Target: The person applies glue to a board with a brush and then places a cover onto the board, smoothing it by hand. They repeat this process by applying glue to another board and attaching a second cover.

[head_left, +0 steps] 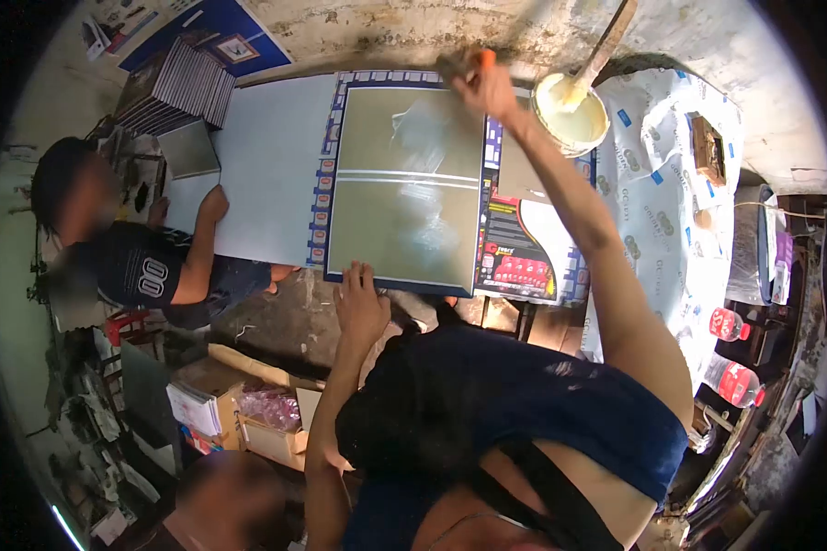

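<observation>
Soft, even daylight fills the scene, brightest on the pale wall (pixel 708 37) at the top. A whitish sheen streaks the grey board (pixel 404 184). The right hand (pixel 482 87) and its brush (pixel 453 64) are motion-blurred. Fisheye distortion bends the edges into a black ring; the lower corners sit dim.

The board (pixel 404 184) is a grey-green rectangular panel with a dark blue border. It lies flat, partly over a printed poster (pixel 524 253). A pale stripe crosses its middle, and glossy wet streaks show on its surface. The brush (pixel 481 60), orange-handled and blurred, is at the board's far edge.
</observation>
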`<state>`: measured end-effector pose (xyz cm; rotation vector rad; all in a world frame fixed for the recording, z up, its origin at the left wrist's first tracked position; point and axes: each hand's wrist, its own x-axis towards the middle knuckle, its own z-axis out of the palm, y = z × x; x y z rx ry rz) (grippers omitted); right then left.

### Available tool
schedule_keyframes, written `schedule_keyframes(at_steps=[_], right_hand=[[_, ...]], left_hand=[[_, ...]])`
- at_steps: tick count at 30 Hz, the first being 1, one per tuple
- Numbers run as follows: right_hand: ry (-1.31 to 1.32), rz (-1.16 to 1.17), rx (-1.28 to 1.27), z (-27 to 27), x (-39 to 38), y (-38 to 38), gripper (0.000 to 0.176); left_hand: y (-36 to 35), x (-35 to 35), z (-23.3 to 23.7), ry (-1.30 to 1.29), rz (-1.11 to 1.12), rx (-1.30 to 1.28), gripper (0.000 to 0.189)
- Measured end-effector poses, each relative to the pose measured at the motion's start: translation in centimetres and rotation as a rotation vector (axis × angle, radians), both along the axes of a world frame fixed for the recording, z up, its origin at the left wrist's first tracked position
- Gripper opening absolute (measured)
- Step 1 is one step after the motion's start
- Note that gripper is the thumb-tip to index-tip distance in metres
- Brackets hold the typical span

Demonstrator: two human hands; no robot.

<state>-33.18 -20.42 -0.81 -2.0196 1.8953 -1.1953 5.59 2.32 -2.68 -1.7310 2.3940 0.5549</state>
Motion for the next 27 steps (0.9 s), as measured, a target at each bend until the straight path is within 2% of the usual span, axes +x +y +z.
schedule_keyframes(at_steps=[2, 3, 5, 7, 8, 9, 10, 12, 13, 14, 15, 17, 18, 20, 22, 24, 25, 26, 27], right_hand=[[-0.109, 0.35, -0.082, -0.9, 2.5, 4.1, 0.022], [-0.201, 0.466, 0.172, -0.4, 4.0, 6.7, 0.019], [0.074, 0.477, 0.144, -6.5, 3.0, 7.7, 0.022], [0.052, 0.364, 0.167, -9.5, 0.2, 7.6, 0.022], [-0.081, 0.317, 0.146, -5.3, -1.2, 7.5, 0.022], [0.0, 0.132, 0.204, -1.8, -1.1, 7.8, 0.024], [0.108, 0.009, 0.175, -1.8, -1.7, 7.5, 0.023], [-0.114, 0.118, 0.112, -0.2, 0.5, 9.7, 0.017], [-0.217, 0.099, 0.23, 0.8, 3.3, 11.5, 0.012], [-0.148, 0.181, 0.098, -1.9, 5.5, 13.3, 0.013], [-0.341, 0.35, 0.287, -4.6, 8.0, 15.2, 0.017], [-0.374, 0.709, 0.317, -1.9, 11.6, 17.9, 0.025], [-0.21, 0.629, 0.28, -1.6, 12.2, 18.5, 0.022], [-0.369, 0.563, 0.388, -4.7, 9.7, 16.5, 0.019], [-0.134, 0.454, 0.342, -7.6, 4.6, 12.3, 0.026], [0.127, 0.246, 0.318, -9.3, -1.2, 7.0, 0.03], [0.227, 0.183, 0.27, -7.1, -3.3, 5.2, 0.031], [0.234, 0.221, 0.253, -4.9, -4.7, 3.4, 0.03], [0.231, 0.132, 0.219, -3.7, -5.8, 1.6, 0.028]], left_hand=[[-0.1, -0.3, -0.3, 0.011, 0.008, 0.0, 0.067], [-0.1, -0.3, -0.2, 0.011, 0.002, 0.001, 0.067], [-0.2, -0.2, -0.1, 0.004, -0.006, 0.0, 0.068], [0.0, -0.2, 0.1, -0.009, -0.018, 0.004, 0.069], [0.1, -0.3, 0.5, 0.003, -0.016, 0.028, 0.068], [-0.2, -0.6, 1.0, 0.019, -0.013, 0.042, 0.067], [-0.5, -0.8, 1.3, 0.035, -0.009, 0.055, 0.066], [-0.4, -0.8, 1.0, 0.05, -0.009, 0.051, 0.067], [-0.4, -0.8, 0.9, 0.058, -0.01, 0.048, 0.068], [-0.3, -1.0, 0.8, 0.044, -0.013, 0.042, 0.068], [-0.4, -1.1, 0.8, 0.027, -0.016, 0.033, 0.068], [-0.5, -1.0, 0.9, 0.004, -0.023, 0.023, 0.068], [-0.5, -1.0, 0.8, 0.002, -0.024, 0.021, 0.068], [-0.4, -0.7, 0.7, -0.001, -0.032, 0.024, 0.069], [-0.6, -0.7, 0.7, 0.002, -0.045, 0.024, 0.069], [-0.7, -0.8, 0.8, -0.007, -0.048, 0.031, 0.07], [-0.7, -0.7, 1.0, -0.014, -0.053, 0.035, 0.07], [-0.7, -0.8, 0.9, -0.006, -0.048, 0.032, 0.07], [-0.7, -0.8, 0.8, 0.002, -0.044, 0.031, 0.07]])
